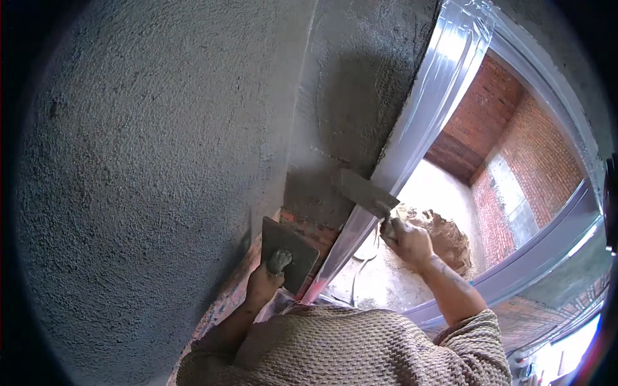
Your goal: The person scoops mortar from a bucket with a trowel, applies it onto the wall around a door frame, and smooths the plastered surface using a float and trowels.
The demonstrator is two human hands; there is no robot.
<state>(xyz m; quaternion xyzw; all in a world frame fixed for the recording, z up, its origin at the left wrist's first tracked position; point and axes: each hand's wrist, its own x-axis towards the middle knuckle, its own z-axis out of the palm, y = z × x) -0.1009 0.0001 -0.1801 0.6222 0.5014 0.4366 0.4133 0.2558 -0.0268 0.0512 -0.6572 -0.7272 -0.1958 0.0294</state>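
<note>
Here, right of centre, the right hand clamps the plastering trowel at one end, presumably leaving its face free; lower centre, the left hand grips a hawk.

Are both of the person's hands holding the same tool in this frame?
No, the left hand grips a flat square board, while the right hand holds a separate flat-bladed trowel.

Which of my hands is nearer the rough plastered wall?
Left. The left hand is just right of the plastered wall; the right hand is farther right, by the window frame.
</note>
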